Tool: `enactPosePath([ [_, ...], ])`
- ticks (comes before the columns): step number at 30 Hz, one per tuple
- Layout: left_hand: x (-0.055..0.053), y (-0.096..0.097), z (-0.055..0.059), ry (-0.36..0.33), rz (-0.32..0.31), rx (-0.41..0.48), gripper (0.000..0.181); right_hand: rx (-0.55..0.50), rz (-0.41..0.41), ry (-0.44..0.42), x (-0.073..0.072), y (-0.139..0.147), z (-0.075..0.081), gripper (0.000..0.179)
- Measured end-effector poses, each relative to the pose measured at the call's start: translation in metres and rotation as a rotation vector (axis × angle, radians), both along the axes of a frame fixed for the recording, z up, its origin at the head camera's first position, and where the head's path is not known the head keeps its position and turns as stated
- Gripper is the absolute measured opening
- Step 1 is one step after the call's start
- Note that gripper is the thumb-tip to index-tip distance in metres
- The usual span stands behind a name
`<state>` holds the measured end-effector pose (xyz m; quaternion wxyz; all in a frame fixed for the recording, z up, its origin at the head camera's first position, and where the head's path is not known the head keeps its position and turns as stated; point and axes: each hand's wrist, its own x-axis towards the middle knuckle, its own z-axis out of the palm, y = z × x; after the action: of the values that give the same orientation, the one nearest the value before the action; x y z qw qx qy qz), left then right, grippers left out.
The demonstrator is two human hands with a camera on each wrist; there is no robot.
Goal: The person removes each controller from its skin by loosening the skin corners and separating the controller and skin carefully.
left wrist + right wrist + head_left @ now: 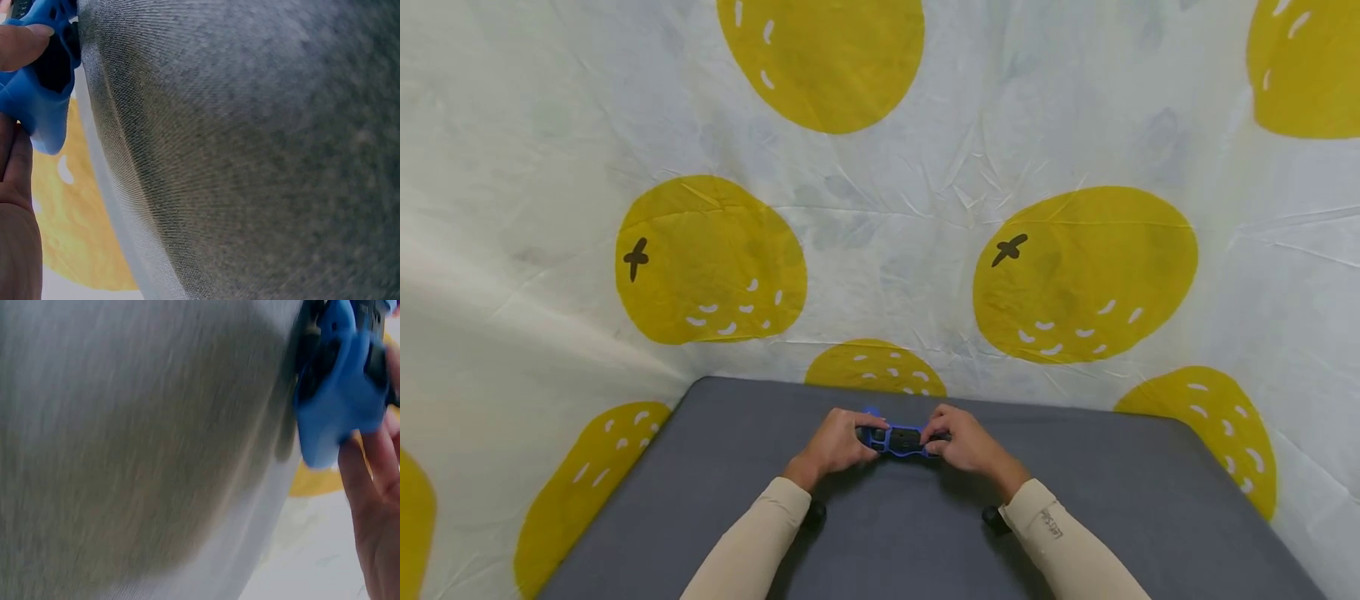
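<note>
Both hands hold a black game controller (904, 439) with a blue, soft-looking cover (47, 119) around it, close over the far part of the table. My left hand (838, 440) grips its left end, thumb on the cover by a dark opening and fingers behind the handle. At the other end, my right hand (966, 442) pinches the controller between thumb and fingers. In the right wrist view the blue cover (337, 419) encloses the handle and black parts show through its openings; fingers of the right hand (375, 494) lie against it.
A dark grey cloth covers the table (910, 542), whose far edge meets a white curtain (887, 275) printed with yellow fruit shapes. The curtain also runs along both sides. Small black devices (815, 514) sit under the wrists, by the beige sleeves (748, 542).
</note>
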<state>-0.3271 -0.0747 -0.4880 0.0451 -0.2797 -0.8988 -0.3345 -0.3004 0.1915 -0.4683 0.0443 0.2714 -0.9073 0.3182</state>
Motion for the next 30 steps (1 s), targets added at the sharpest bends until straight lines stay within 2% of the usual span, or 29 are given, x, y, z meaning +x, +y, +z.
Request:
enactPosePath([
  [6, -0.001, -0.001, -0.001, 0.017, 0.003, 0.003, 0.046, 0.108, -0.004, 0.101, 0.003, -0.011, 0.003, 0.020],
  [11, -0.001, -0.001, -0.003, 0.028, -0.009, 0.000, 0.046, 0.178, -0.018, 0.163, 0.006, -0.014, 0.001, 0.018],
  [17, 0.000, -0.001, -0.002, 0.021, -0.024, 0.003, 0.045, 0.069, 0.014, 0.183, 0.006, -0.003, -0.003, 0.015],
  [22, 0.001, -0.005, 0.000, -0.043, -0.033, 0.038, 0.044, -0.017, 0.048, 0.188, 0.007, 0.010, -0.006, 0.017],
  [30, 0.001, -0.005, 0.002, -0.104, -0.033, 0.039, 0.044, -0.070, 0.065, 0.217, 0.005, 0.021, -0.016, 0.023],
])
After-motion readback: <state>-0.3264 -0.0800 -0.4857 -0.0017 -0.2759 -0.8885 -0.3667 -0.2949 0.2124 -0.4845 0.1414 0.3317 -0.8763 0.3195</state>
